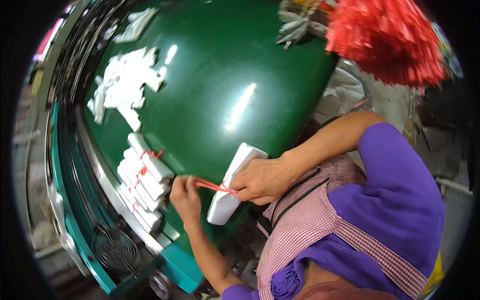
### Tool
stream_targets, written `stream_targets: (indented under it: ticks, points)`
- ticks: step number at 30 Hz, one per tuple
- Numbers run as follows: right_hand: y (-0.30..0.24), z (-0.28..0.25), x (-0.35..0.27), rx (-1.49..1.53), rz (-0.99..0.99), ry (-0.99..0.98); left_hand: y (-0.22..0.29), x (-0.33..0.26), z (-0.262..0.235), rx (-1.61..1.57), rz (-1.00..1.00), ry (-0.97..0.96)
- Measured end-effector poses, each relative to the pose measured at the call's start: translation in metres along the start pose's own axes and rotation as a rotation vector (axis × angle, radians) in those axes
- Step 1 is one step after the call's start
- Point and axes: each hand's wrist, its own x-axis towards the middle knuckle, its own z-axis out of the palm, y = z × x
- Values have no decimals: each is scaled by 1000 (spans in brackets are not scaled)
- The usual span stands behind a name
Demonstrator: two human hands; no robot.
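Note:
A white folded bundle (223, 209) lies slanted at the near edge of the green table. Red plastic string (207, 185) runs round its middle, its loose length pulled out to the left. My left hand (186, 197) is closed on that end, raised beside the bundle. Bent over the bundle's right side, my right hand (260, 181) has its fingers pressed at the point where the string crosses; what exactly they pinch is partly hidden. To the left, several white rolls (145, 182) tied with red string lie stacked close to my left hand.
Loose white pieces (125, 82) lie heaped on the far left of the green table (200, 75). A thick bunch of red plastic strips (385, 42) hangs at the far right, near a pale grey tied bundle (294, 32). A teal metal frame (182, 267) borders the table's left side.

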Motion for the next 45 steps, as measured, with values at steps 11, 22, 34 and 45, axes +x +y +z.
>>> stream_targets:
  ticks: [11, 22, 34, 45]
  points:
    - [86, -19, 73, -224, 413, 22, -32, -11, -7, -579, -304, 434]
    - [249, 35, 194, -416, 199, 391, -93, 77, 12, 589, 100, 448]
    - [337, -26, 259, -924, 500, -36, -104, 88, 22, 584, -46, 532]
    - [133, -72, 79, -452, 174, -441, -105, 72, 20, 590, -35, 467]
